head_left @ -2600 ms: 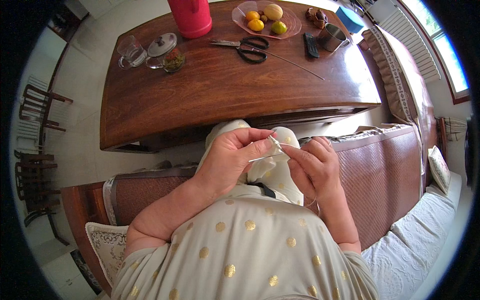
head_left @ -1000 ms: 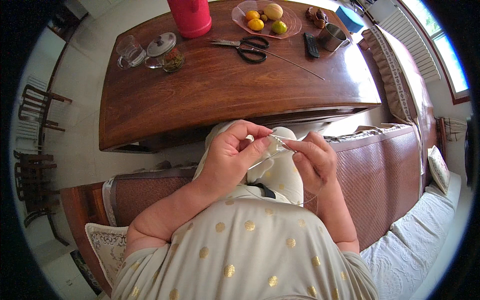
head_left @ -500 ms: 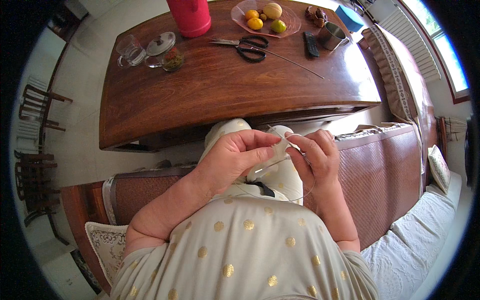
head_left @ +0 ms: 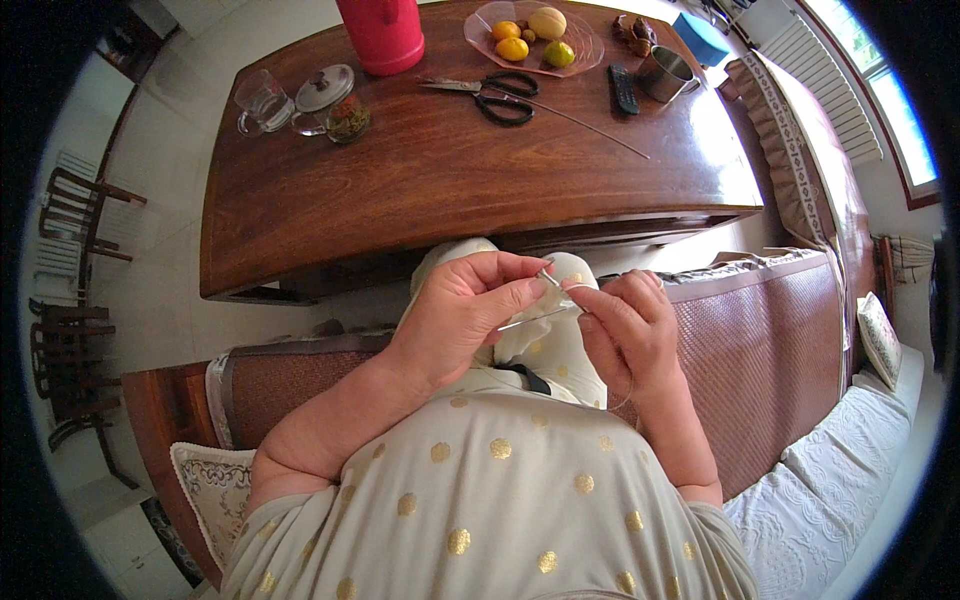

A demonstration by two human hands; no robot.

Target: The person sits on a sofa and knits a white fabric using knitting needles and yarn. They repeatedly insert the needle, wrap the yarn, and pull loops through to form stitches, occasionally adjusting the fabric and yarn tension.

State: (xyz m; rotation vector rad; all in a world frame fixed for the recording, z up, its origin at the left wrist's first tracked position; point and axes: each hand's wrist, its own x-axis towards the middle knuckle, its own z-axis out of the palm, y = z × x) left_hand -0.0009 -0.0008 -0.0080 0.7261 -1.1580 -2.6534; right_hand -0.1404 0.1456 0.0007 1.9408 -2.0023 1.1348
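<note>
Over my lap, my left hand (head_left: 470, 305) pinches a thin knitting needle (head_left: 550, 279) between thumb and fingertips. Close beside it, my right hand (head_left: 637, 325) is closed, its thumb and forefinger at the needle's other end with white yarn (head_left: 574, 290) across the forefinger. A second thin needle (head_left: 525, 322) sticks out below my left thumb. Under the hands hangs a small pale knitted piece (head_left: 530, 338), hard to tell from my light trousers. Part of the right fingers is hidden behind the hand.
On the wooden table (head_left: 400, 190) ahead lie black-handled scissors (head_left: 508, 97), a long thin rod (head_left: 590, 128) and a remote control (head_left: 622, 90). A fruit plate (head_left: 480, 40), red jug (head_left: 385, 35), metal mug (head_left: 665, 75), glass mug (head_left: 265, 100) and lidded glass teapot (head_left: 345, 120) stand there too.
My fingertips have shifted on the needles, and the right hand has turned slightly inward. The thin loop that hung below the hands shows less now.
</note>
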